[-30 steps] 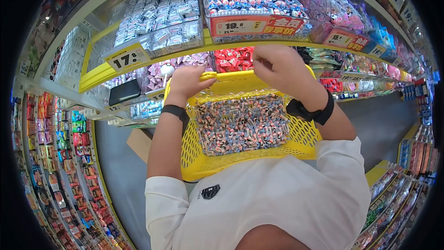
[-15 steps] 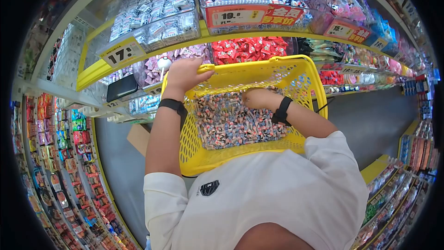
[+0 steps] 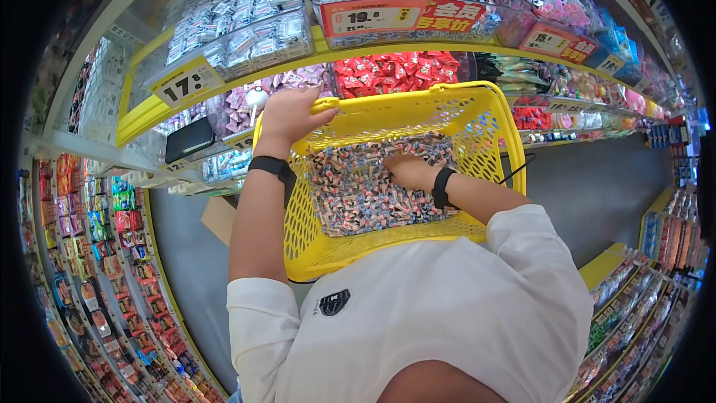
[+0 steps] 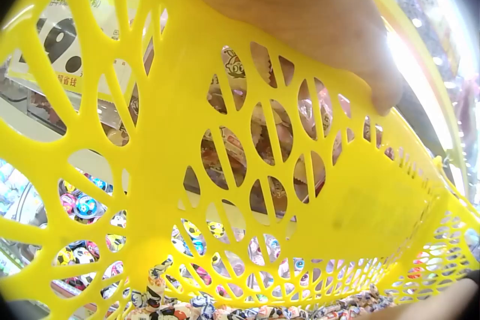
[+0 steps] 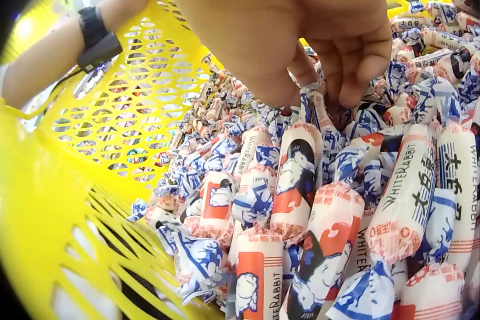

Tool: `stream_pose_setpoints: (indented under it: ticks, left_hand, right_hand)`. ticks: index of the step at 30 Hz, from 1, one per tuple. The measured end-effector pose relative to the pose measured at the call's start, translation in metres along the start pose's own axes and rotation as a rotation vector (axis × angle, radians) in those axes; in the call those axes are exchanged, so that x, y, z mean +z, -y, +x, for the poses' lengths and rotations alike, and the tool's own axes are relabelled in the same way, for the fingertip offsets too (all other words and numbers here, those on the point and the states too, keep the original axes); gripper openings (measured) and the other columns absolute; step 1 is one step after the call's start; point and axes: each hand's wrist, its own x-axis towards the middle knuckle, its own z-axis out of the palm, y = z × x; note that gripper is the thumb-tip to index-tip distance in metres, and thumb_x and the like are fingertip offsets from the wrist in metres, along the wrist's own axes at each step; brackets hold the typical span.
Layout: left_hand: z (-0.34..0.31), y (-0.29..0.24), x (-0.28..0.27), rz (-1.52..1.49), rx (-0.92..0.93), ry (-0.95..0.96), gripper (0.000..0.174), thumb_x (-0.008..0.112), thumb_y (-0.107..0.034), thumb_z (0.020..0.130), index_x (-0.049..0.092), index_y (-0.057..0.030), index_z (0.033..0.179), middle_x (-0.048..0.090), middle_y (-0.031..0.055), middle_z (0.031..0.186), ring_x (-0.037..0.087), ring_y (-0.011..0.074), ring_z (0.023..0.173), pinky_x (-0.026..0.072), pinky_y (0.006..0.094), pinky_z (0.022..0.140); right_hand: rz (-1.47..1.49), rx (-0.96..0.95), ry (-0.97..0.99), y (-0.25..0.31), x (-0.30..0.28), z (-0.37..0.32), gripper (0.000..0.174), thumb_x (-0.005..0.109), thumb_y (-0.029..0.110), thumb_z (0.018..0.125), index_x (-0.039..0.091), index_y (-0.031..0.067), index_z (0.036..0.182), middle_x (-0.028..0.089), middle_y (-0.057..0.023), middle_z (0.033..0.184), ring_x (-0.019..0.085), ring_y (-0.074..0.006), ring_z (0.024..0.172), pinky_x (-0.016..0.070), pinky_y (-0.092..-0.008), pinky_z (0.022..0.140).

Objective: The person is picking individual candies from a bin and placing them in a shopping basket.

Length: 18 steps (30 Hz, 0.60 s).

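A yellow basket (image 3: 328, 254) with perforated walls holds a thick layer of wrapped candies (image 3: 365, 201), white, blue and red in the right wrist view. My left hand (image 3: 291, 114) grips the basket's rim at its far left corner; in the left wrist view this hand (image 4: 300, 20) lies over the yellow wall (image 4: 360, 207). Down among the candies is my right hand (image 3: 410, 172). In the right wrist view the right hand (image 5: 292, 27) has its fingers bent and pinches a candy (image 5: 321, 114) between thumb and fingers; its fingertips are partly hidden.
Beyond the basket, a shelf with a yellow edge (image 3: 261, 68) carries clear bins of wrapped sweets and price signs. Red-wrapped sweets (image 3: 395, 71) lie in a lower bin. A black phone-like object (image 3: 190, 139) is at the left. Grey floor (image 3: 589, 186) shows on both sides, beside more racks.
My right hand has come down from above the basket's far rim into the candies, where it now pinches one. My left hand stays on the rim. The basket appears slightly further left.
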Motion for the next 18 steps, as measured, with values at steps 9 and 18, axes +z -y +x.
stream_pose_setpoints:
  ticks: [9, 18]
  left_hand:
    - [0.0, 0.001, 0.001, -0.007, 0.007, -0.008, 0.048, 0.066, -0.056, 0.081, 0.061, -0.0078, 0.078, 0.062, 0.0151, 0.073, 0.062, 0.0355, 0.071, 0.0471, 0.0482, 0.064]
    - [0.0, 0.003, 0.002, 0.007, 0.005, 0.003, 0.049, 0.065, -0.057, 0.081, 0.061, -0.0078, 0.078, 0.062, 0.0142, 0.073, 0.063, 0.0346, 0.072, 0.0477, 0.0474, 0.065]
  right_hand:
    - [0.059, -0.082, -0.035, -0.003, -0.007, -0.005, 0.045, 0.05, -0.002, 0.09, 0.047, -0.005, 0.135, 0.063, -0.0278, 0.102, 0.063, -0.0414, 0.088, 0.0506, -0.0511, 0.07]
    - [0.225, -0.22, -0.196, -0.006, -0.022, 0.004, 0.026, 0.065, 0.017, 0.088, 0.063, 0.0031, 0.109, 0.065, -0.0205, 0.093, 0.062, -0.0382, 0.086, 0.0476, -0.0491, 0.075]
